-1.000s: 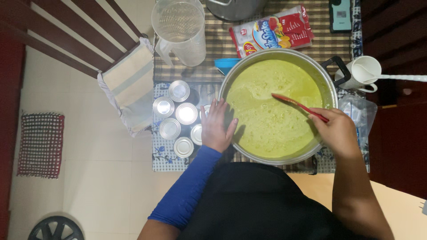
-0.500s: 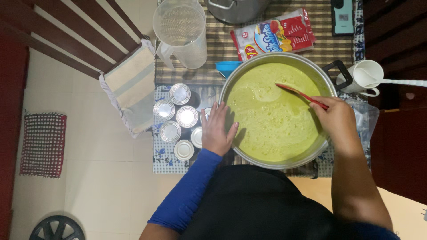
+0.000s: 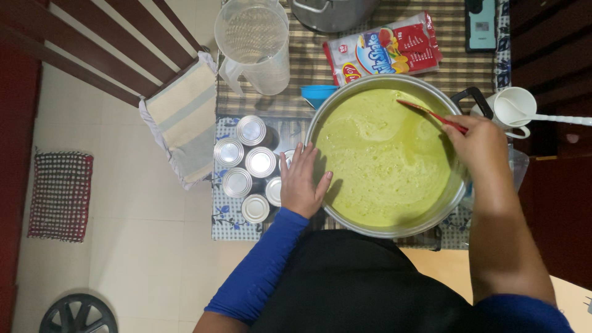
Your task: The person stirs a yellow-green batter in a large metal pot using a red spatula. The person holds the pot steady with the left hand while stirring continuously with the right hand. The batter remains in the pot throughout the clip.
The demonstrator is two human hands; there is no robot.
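A big metal pot (image 3: 320,123) full of a yellow-green liquid (image 3: 382,157) stands on the table in front of me. My right hand (image 3: 478,142) is closed around a red spoon (image 3: 425,112) whose tip dips into the liquid at the pot's far right side. Flat against the pot's left wall rests my left hand (image 3: 303,184), fingers spread, holding nothing. Just left of that hand stand several sealed metal cans (image 3: 245,163).
A clear plastic jug (image 3: 254,44), a colourful powder packet (image 3: 382,49), a small blue bowl (image 3: 317,95) and another metal pot (image 3: 333,12) lie beyond. A white mug (image 3: 515,110) sits at right. A folded towel (image 3: 184,123) hangs off the table's left edge.
My right hand has carried the red spoon from the pot's middle right toward its far right rim. The left hand stays against the pot wall.
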